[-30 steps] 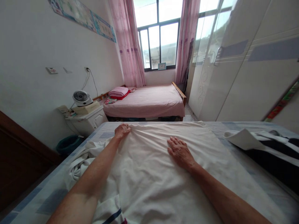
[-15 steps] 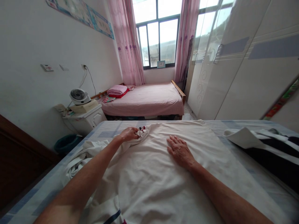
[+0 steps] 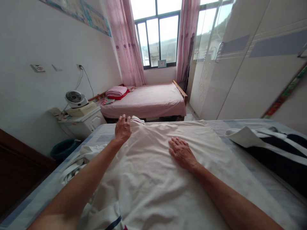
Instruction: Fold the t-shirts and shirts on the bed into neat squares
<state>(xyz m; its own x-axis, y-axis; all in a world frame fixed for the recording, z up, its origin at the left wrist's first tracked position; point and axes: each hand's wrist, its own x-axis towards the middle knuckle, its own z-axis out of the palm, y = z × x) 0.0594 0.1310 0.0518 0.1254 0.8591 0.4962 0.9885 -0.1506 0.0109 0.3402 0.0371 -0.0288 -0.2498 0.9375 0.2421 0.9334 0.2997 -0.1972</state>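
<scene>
A white shirt (image 3: 148,179) with dark blue and red striped trim lies spread over the bed in front of me, its surface wrinkled. My left hand (image 3: 123,129) is at the shirt's far left edge, fingers raised and somewhat apart. Just right of those fingers is a striped cuff (image 3: 138,120), lying near the bed's far edge. Flat on the upper middle of the shirt rests my right hand (image 3: 182,154), with its fingers stretched out. Another striped edge shows at the bottom, partly cut off by the frame.
Bunched white cloth (image 3: 80,161) lies left of my left forearm. A black-and-white garment (image 3: 271,150) sits on the bed's right side. Beyond are a pink-covered bed (image 3: 153,100), a cabinet (image 3: 82,119) with a fan (image 3: 75,98), and a white wardrobe (image 3: 230,73) at right.
My left hand has moved forward and left, from gripping the bunched striped edge to loosened fingers. The shirt's far left part is now laid out flatter. My right hand stays on the shirt.
</scene>
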